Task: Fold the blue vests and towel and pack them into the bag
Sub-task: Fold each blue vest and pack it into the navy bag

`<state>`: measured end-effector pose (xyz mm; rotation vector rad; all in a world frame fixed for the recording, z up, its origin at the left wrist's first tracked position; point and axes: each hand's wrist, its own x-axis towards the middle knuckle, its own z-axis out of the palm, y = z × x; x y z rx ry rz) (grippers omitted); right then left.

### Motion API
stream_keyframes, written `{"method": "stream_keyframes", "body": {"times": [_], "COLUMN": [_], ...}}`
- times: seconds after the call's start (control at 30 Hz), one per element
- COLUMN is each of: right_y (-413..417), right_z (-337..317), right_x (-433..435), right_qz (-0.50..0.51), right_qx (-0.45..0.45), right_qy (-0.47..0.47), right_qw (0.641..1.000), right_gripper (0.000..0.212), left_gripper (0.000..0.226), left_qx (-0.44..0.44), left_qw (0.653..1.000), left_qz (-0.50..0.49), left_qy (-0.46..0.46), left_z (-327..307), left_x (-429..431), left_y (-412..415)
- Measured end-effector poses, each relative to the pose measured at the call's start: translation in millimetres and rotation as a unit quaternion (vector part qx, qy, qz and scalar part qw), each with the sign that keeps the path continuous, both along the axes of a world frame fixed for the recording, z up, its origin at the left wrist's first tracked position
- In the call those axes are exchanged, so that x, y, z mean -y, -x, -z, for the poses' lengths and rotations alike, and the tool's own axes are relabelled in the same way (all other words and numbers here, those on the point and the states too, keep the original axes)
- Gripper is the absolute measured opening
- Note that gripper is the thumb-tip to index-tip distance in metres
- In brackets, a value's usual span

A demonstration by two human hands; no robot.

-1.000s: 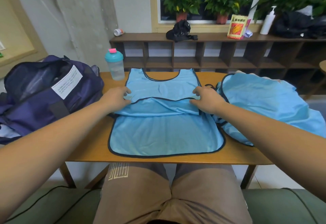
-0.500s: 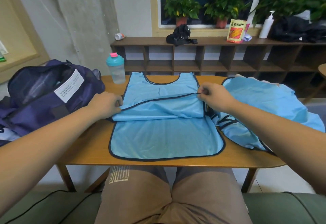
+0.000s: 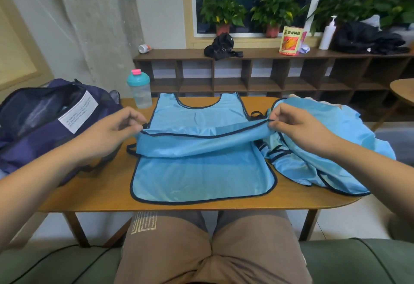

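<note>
The blue vest [image 3: 201, 171] lies flat at the centre of the surface [image 3: 94, 192], neck opening at the far edge, lower hem at the near edge. My left hand [image 3: 112, 131] is at the vest's left side, thumb and forefinger pinching the dark-trimmed edge of the upper fabric layer; the remaining fingers are loosely curled. My right hand [image 3: 291, 127] is at the vest's right side, pinching the same trimmed edge at its opposite end. The edge spans the vest's middle between the two hands, raised off the lower layer and sagging slightly at the centre. The lower layer rests on the surface, nearer to me than both hands. To the vest's right, touching its side, lies a heap of further blue vests [image 3: 324, 145], unfolded; my right wrist is above it. To the vest's left, the dark blue bag [image 3: 44, 122] sits unzipped, its opening facing up, beyond my left forearm. A clear bottle with a teal lid [image 3: 140, 89] stands upright beside the vest's far left corner.
</note>
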<state>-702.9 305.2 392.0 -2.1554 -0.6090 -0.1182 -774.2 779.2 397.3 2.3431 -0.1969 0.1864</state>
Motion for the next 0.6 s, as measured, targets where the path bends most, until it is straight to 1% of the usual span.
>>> {"method": "stream_keyframes", "body": {"times": [0.13,0.23,0.33,0.43,0.5,0.6], "right_y": [20,35,46,53,55,59], "right_z": [26,46,62,72,75,74], "right_x": [13,21,25,26,25,22], "right_qz": [-0.025,-0.038,-0.053,-0.069,-0.085,-0.099], "right_qx": [-0.025,0.001,0.014,0.051,0.083,0.106], "right_qy": [0.037,0.107,0.172,0.220,0.237,0.263], "right_qw": [0.999,0.993,0.984,0.972,0.964,0.954], "right_gripper": [0.009,0.017,0.027,0.031,0.029,0.018], "left_gripper": [0.023,0.020,0.017,0.014,0.012,0.006], "left_qx": [-0.047,-0.100,-0.138,-0.143,-0.129,-0.090], "left_qw": [0.997,0.989,0.979,0.973,0.970,0.963], "left_qz": [0.056,0.106,0.145,0.149,0.133,0.099], "left_qy": [0.032,0.002,-0.043,-0.102,-0.159,-0.235], "left_z": [8,27,45,61,65,63], "left_x": [8,4,3,-2,-7,-8], "left_y": [33,47,53,54,51,46]}}
